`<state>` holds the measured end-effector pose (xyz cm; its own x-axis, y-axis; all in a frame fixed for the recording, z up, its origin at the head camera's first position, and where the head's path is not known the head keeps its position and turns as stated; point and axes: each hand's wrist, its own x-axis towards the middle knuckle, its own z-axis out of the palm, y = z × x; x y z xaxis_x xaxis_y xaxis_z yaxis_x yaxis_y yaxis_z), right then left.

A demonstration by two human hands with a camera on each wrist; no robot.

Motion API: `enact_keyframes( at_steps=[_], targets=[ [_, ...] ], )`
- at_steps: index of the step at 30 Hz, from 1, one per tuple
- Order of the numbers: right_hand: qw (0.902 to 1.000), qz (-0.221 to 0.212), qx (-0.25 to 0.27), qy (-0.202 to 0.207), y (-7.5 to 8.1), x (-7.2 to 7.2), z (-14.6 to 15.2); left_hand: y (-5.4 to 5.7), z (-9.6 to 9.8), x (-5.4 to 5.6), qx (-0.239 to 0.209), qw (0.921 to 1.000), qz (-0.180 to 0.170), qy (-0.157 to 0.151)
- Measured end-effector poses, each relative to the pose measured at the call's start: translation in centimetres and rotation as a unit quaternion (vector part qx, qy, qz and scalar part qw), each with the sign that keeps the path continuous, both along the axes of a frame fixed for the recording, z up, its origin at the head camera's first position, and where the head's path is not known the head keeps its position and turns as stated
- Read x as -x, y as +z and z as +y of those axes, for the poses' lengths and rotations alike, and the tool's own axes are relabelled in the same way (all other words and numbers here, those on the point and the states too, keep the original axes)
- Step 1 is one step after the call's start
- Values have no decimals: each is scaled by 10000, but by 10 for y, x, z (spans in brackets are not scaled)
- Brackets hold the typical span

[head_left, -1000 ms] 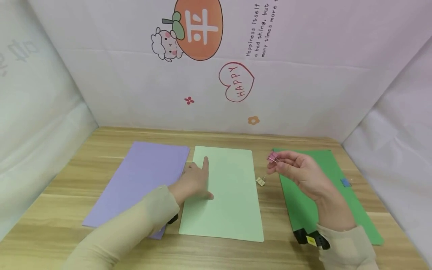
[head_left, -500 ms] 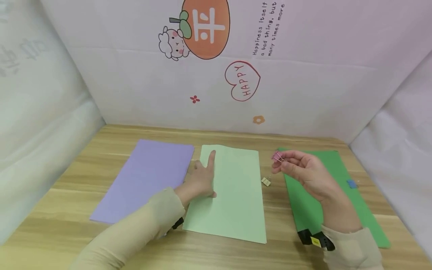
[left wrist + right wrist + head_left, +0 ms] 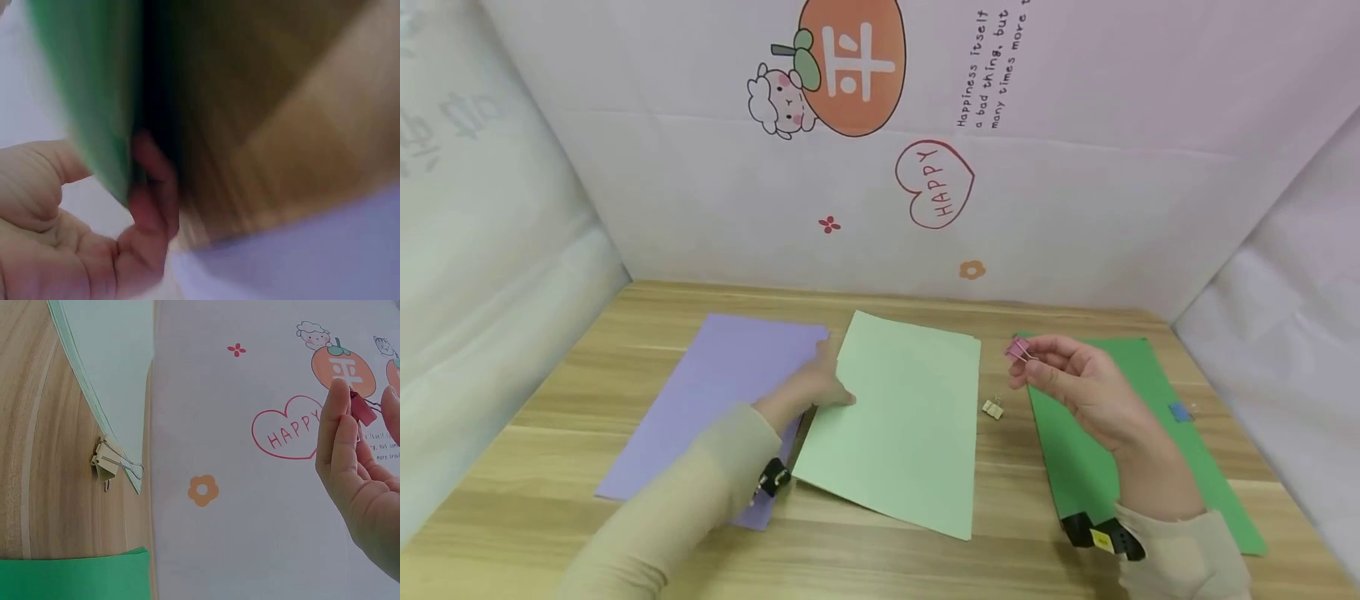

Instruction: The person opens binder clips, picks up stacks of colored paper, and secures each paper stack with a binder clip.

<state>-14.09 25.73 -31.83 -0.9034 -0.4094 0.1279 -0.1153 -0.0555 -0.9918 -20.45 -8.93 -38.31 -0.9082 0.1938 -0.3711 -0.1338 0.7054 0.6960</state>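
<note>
A stack of light green paper [image 3: 910,425] lies at the middle of the table, its left edge lifted. My left hand [image 3: 814,385] pinches that edge, thumb on top; in the left wrist view the curled fingers [image 3: 150,212] are behind the blurred sheets [image 3: 94,81]. To the right, above the table, my right hand [image 3: 1078,392] holds a pink binder clip [image 3: 1018,348] between thumb and fingertips. The same clip [image 3: 364,410] looks darker in the right wrist view. Between stack and right hand lies a pale yellow binder clip [image 3: 992,409].
Purple paper [image 3: 722,383] lies on the left, partly under my left forearm. Dark green paper [image 3: 1172,467] lies on the right, with a blue clip [image 3: 1180,412] at its right edge. A white printed cloth [image 3: 700,192] rises behind the wooden table [image 3: 880,571].
My left hand has gone from lying on the light green stack to gripping its left edge. The stack has turned slightly and its left side has risen. My right hand stays nearly still.
</note>
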Motion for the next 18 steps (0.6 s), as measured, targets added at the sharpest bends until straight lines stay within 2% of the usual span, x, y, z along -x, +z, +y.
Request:
enact_keyframes(
  at_steps=[3, 6, 8, 10, 13, 18],
  targets=[
    [10000, -9, 12, -15, 0, 1, 0, -1, -12, 7, -883, 9942, -609, 110],
    [10000, 10, 24, 11, -2, 1, -1, -7, -21, 8, -1617, 9792, -1210, 208],
    [10000, 1, 48, 17, -3, 1, -2, -10, -25, 8, -1864, 9725, -1373, 239],
    [9999, -54, 92, 14, -3, 2, -2, -12, -27, 7, -1990, 9695, -1406, 267],
    [9996, -200, 198, -9, -4, 3, -3, -12, -27, 4, -2097, 9689, -1299, 189],
    [9993, -266, 260, 12, -4, 3, -3, -10, -20, 0, -1918, 9759, -1040, 41]
  ],
)
